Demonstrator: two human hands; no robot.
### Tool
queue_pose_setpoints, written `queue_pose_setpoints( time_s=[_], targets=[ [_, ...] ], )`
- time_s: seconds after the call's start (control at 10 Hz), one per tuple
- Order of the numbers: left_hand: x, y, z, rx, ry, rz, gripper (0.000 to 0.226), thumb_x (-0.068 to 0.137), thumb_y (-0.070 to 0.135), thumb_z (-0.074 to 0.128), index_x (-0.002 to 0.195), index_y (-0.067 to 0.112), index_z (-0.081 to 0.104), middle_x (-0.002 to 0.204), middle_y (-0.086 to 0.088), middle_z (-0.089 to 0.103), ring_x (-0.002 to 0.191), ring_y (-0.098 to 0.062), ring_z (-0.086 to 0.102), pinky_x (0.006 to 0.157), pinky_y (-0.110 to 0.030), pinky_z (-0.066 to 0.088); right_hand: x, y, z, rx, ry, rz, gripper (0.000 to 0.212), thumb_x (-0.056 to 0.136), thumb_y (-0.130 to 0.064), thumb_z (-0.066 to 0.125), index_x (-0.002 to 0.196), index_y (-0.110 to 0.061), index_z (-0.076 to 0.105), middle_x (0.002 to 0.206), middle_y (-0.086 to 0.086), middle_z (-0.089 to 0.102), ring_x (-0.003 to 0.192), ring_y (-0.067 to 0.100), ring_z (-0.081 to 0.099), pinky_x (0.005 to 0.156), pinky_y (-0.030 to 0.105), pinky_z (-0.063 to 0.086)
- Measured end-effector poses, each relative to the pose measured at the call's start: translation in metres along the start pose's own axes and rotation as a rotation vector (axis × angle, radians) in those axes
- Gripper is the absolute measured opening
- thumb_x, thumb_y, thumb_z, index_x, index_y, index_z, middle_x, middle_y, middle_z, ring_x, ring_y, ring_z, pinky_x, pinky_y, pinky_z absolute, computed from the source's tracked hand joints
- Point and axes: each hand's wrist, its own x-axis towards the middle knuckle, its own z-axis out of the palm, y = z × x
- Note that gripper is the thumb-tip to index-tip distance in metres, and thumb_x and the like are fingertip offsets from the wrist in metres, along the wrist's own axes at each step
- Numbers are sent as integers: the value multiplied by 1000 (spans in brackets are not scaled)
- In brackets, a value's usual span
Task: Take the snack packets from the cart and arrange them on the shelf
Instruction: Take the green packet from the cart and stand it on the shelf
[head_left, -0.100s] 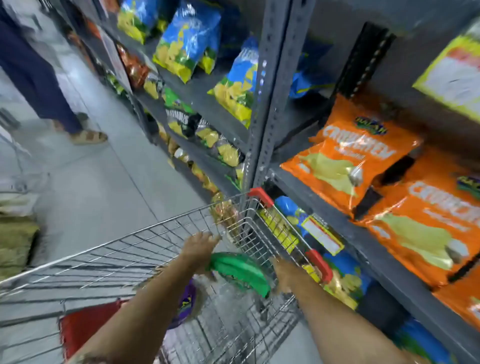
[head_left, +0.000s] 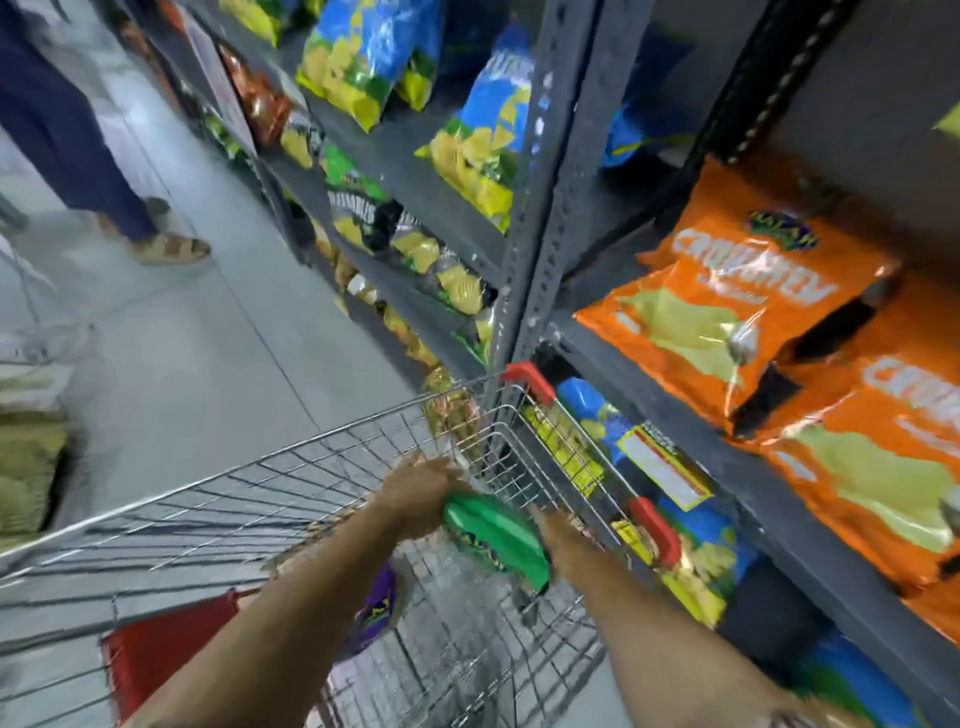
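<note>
both hands (head_left: 415, 493) grip a glossy green snack packet (head_left: 496, 535).

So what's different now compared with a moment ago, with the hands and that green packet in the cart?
Very little. Both hands, the left hand and the right hand, are still on the green packet inside the cart, which seems barely raised, if at all. The purple packet below, the orange bags on the shelf and the cart itself stayed put.
</note>
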Motion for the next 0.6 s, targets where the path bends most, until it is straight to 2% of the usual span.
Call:
queue_pose_setpoints(
  time_s=[0.1,0.2,0.3,0.4,0.5,0.6],
  targets=[
    [8,1,-1,-99,-9,-30,44,87,22,50,126,41,56,123,0,67,116,-26,60,98,-39,46,-12,-29,11,360,-104,44,53,88,-42,55,113,3,63,84,17,76,76,25,72,72,31,57],
    [10,2,-5,-82,14,-43,37,83,17,51,115,28,66,112,-7,71,109,-28,64,91,-36,48,-23,-42,3,400,-89,58,50,102,-14,35,65,-1,65,57,12,67,51,20,62,42,17,43],
    [7,2,-24,-112,6,-30,29,78,16,53,102,22,68,101,-8,74,101,-30,67,84,-37,52,-51,-46,-17,441,48,172,40,103,-17,33,122,12,53,130,18,54,102,25,51,56,15,38],
    [-11,14,-63,-76,-7,39,20,82,22,56,95,13,69,98,-13,73,97,-32,67,81,-37,52,-91,-46,-47,260,64,5,41,102,-14,34,136,9,40,139,16,43,109,24,42,82,22,34],
    [-38,35,-120,-45,72,70,18,85,22,62,95,10,70,96,-15,72,95,-31,66,77,-35,48,-110,-31,-70,152,38,-190,40,93,-13,56,133,-5,51,134,13,54,99,14,42,88,26,37],
    [-83,84,-188,-42,336,199,19,78,31,69,86,14,73,81,-13,73,80,-33,68,63,-32,46,-186,-37,-97,218,53,-312,22,83,-18,71,95,-29,57,104,-11,72,85,0,57,89,22,50]
  ],
)
